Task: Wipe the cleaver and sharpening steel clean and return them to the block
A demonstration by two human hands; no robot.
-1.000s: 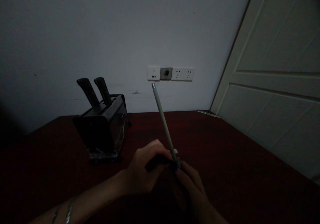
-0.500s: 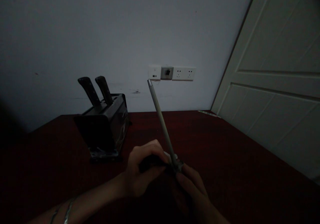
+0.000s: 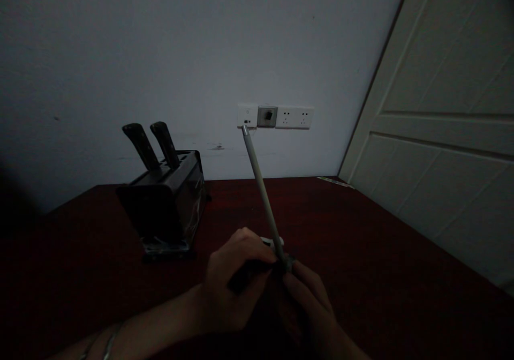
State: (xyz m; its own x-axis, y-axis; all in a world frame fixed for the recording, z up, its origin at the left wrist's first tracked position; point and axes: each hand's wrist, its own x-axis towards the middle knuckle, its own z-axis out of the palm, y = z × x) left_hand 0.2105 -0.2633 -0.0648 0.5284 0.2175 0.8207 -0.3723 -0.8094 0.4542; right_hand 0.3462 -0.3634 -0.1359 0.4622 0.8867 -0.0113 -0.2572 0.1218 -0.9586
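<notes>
A long, slim pale rod (image 3: 261, 188) with a silver tip slants up and leftward from between my hands. My right hand (image 3: 311, 295) is closed, its thumb and fingers pinching a small greyish piece (image 3: 288, 263) at the rod's lower end. Close beside the base, my left hand (image 3: 236, 279) is curled with its fingertips pressed together. Deep shadow fills its grip, so what it holds cannot be made out. Just behind the fingertips shows part of a small white object (image 3: 267, 241), mostly hidden by the left hand.
To the left on the dark red tabletop (image 3: 361, 242) stands a black knife block (image 3: 171, 188) with two black-handled knives (image 3: 140, 145) in it. A thin strip (image 3: 335, 181) lies at the back right. Wall sockets (image 3: 295, 117) and a white panelled door (image 3: 437, 135) are beyond.
The rod's tip has shifted slightly right, and its lower end a little too. My left hand has rolled forward and its fingertips sit closer to the rod's base.
</notes>
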